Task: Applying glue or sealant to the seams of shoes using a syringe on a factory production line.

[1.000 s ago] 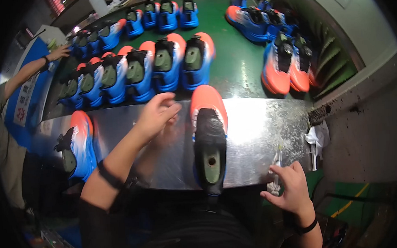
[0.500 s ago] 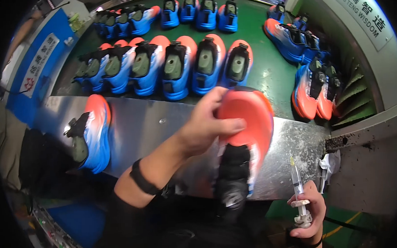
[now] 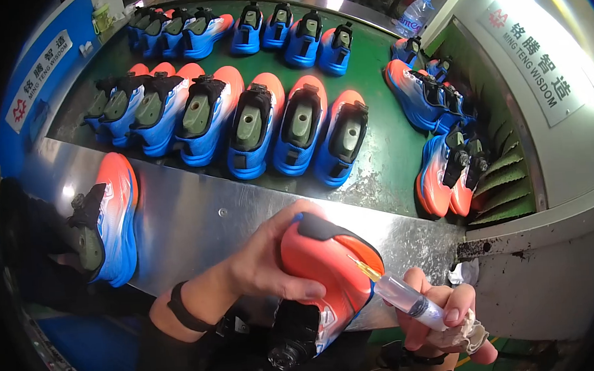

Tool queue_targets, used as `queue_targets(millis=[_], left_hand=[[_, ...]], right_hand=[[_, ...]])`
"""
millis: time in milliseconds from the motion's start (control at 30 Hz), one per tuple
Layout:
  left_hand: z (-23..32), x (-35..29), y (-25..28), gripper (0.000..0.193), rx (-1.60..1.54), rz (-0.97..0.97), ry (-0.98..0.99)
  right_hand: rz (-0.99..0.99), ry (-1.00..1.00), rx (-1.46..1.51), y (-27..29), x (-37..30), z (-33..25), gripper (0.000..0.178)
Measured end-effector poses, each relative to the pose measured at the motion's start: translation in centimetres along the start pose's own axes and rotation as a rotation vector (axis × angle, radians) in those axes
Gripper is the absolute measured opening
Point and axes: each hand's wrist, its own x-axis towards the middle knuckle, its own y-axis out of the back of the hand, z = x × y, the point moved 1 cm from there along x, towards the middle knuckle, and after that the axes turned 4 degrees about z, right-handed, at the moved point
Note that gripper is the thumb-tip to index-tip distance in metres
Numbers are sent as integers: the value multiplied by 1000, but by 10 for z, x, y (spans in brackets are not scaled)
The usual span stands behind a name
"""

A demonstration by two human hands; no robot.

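Observation:
My left hand is wrapped round the toe part of an orange running shoe, thumb across the upper. The shoe is tilted, its dark toe tip up and its black laced collar pointing down toward me. In my right hand is a clear syringe with a yellow needle, its plunger end wrapped in crumpled whitish material. The needle points up-left at the edge where the upper meets the sole; I cannot tell whether it touches. Left of my left hand, another orange-and-blue shoe stands on the metal ledge.
Rows of orange-and-blue shoes with green lasts inside stand on the green belt. More shoes lean at the right, beside an opening with green flaps. A steel ledge runs before me. A plastic bottle stands at the back.
My right hand has risen leftward, bringing the syringe from the lower right to the shoe. My left hand has lowered and turned the shoe. The head view has shifted.

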Motion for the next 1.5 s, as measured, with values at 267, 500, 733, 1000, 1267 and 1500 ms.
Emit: queue_targets(millis=[267, 500, 733, 1000, 1267, 1500], left_hand=[[2, -1, 0, 74, 48, -31, -26], [0, 0, -1, 75, 64, -11, -54], [2, 2, 1, 80, 36, 103, 36], [-1, 6, 11, 76, -2, 146, 52], [-4, 3, 13, 68, -80, 285, 143], [-17, 13, 28, 54, -144, 314, 120]], right_hand=[[106, -159, -75, 0, -4, -9, 60], [104, -95, -46, 4, -7, -7, 62], [149, -140, 24, 15, -27, -10, 61], [238, -140, -28, 17, -57, 5, 66], [323, -167, -24, 12, -88, 15, 68], [298, -267, 30, 14, -121, 25, 70]])
